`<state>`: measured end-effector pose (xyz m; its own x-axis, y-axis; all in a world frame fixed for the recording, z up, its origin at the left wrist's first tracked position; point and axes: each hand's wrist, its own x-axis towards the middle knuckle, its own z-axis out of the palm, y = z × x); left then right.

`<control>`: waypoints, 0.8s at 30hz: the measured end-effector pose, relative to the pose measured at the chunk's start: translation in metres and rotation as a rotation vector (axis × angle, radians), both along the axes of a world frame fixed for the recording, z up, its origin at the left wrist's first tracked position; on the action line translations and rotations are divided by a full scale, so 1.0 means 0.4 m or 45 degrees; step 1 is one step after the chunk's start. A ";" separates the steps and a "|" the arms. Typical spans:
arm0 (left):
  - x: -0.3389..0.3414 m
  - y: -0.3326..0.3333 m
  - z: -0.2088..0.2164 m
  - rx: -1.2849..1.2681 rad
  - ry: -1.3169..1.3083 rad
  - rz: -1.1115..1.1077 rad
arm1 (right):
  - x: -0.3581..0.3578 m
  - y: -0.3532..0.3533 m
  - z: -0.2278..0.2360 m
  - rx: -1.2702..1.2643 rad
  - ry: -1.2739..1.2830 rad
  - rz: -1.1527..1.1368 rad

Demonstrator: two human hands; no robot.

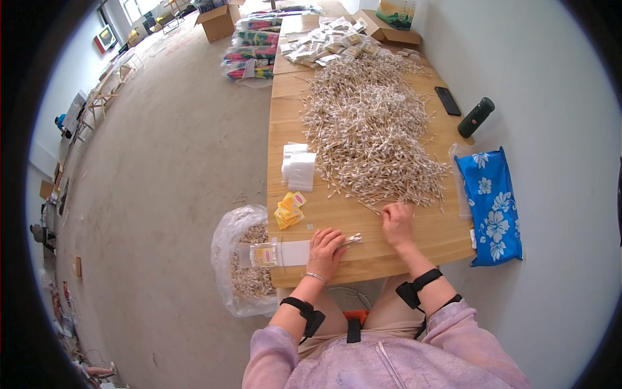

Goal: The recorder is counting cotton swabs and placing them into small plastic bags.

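Observation:
A large heap of cotton swabs (369, 123) covers the middle of the wooden table. My left hand (326, 253) rests near the front edge, its fingers closed over a small bundle of cotton swabs (352, 239) whose tips stick out to the right. Under and beside that hand lies a white strip (295, 253), with a filled clear packet of swabs (264, 255) at its left end, by the table's left edge. At the heap's near edge, my right hand (398, 225) has its fingers curled together against the swabs; whatever they pinch is hidden.
Yellow cards (289, 210) and clear plastic bags (301, 171) lie at the left. A clear sack of swabs (223, 259) stands beside the table. Filled packets (330, 40) are piled at the far end. To the right are a phone (447, 101), a dark green bottle (476, 117) and a blue flowered bag (495, 211).

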<state>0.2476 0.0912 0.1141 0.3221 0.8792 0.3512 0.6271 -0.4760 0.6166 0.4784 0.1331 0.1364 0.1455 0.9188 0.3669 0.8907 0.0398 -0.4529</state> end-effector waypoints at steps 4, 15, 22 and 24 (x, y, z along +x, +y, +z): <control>0.010 -0.004 0.029 -0.079 -0.121 0.102 | -0.101 -0.008 0.008 -0.091 0.059 0.305; 0.002 0.008 -0.037 -0.415 -1.047 0.417 | -0.200 -0.142 0.010 -0.122 -0.304 0.526; 0.004 -0.004 -0.066 -0.515 -1.371 0.405 | -0.195 -0.200 -0.016 -0.448 -0.486 0.661; 0.006 -0.002 -0.055 -0.548 -1.410 0.421 | -0.195 -0.166 -0.010 -0.467 -0.488 0.665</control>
<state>0.2500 0.0903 0.0922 -0.2249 0.9733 -0.0454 -0.2815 -0.0204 0.9593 0.4002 0.0667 0.1326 -0.4206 0.9064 -0.0397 0.8953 0.4076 -0.1800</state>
